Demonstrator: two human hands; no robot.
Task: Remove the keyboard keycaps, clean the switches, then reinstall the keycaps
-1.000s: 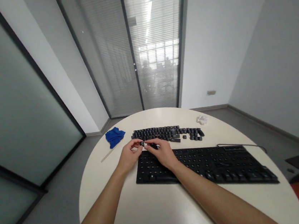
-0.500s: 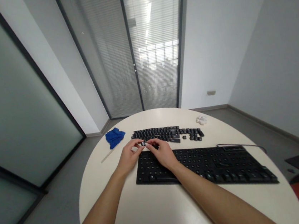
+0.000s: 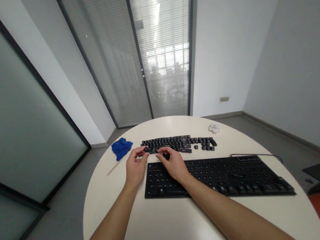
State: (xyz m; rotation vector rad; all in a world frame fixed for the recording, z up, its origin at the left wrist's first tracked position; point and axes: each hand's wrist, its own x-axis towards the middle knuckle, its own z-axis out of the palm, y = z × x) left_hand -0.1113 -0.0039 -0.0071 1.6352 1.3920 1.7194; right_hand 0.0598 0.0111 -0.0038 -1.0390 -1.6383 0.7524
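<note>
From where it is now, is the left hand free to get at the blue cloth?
Probably yes: the left hand lies just right of the blue cloth, with only a thin stick on the bare table between them, though its fingertips seem to pinch a small keycap.

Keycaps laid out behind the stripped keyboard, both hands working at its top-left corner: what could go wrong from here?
1. The left hand and right hand reach over the loose keycaps; a sleeve-free wrist could still scatter the ordered rows.
2. The small keycap at the left fingertips might slip and roll off the round table.
3. Pressing on the keyboard near its edge could skid it, since its cable lies slack.
</note>
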